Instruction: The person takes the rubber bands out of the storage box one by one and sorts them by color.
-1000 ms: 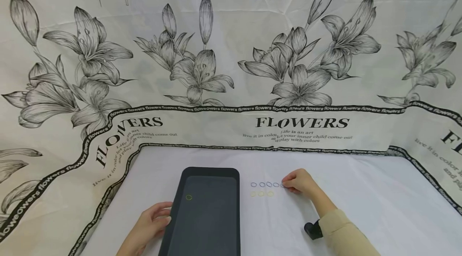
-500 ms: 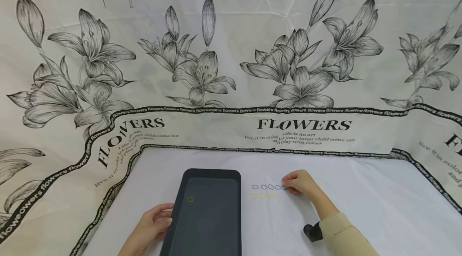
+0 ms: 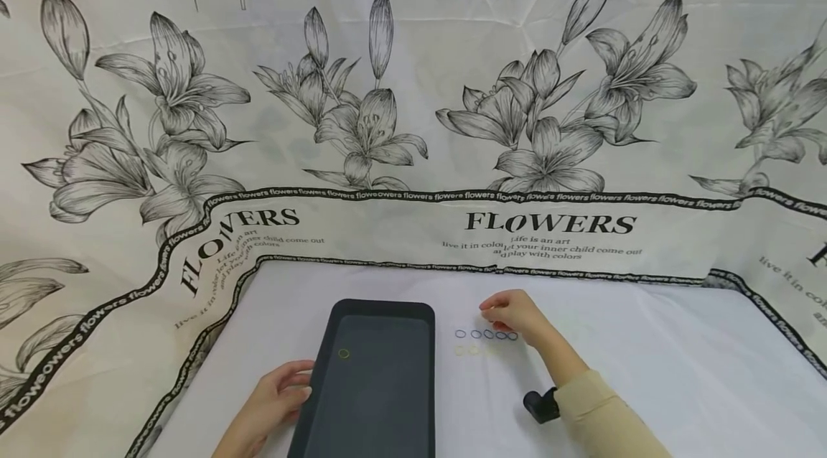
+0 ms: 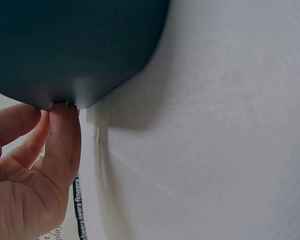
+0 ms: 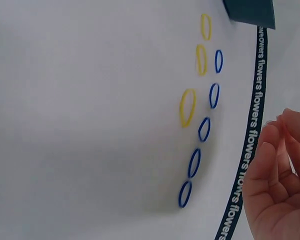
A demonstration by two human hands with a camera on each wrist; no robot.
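My left hand (image 3: pixel 274 400) is at the left side of a dark tray (image 3: pixel 384 309). In the left wrist view, its thumb and fingers grip the tray's edge. A thin yellow ring (image 3: pixel 344 354) lies inside the tray. To the right of the tray, several thin blue rings (image 5: pixel 204 129) form a row on the white cloth. Three yellow rings (image 5: pixel 188 108) lie alongside them in a nearer row. My right hand (image 3: pixel 517 314) hovers just beyond the blue row. Its thumb and fingertips come together, with nothing visible between them.
The white-clothed table (image 3: pixel 646 343) extends to the right of the rings. A flower-printed curtain (image 3: pixel 400 120) encloses the back and sides. A black device (image 3: pixel 541 406) sits at the right wrist by the beige sleeve (image 3: pixel 607 415).
My right hand has come off the blue ring at the row's right end and moved up and left, exposing that ring. The left hand stays at the tray. The head view shifts slightly.
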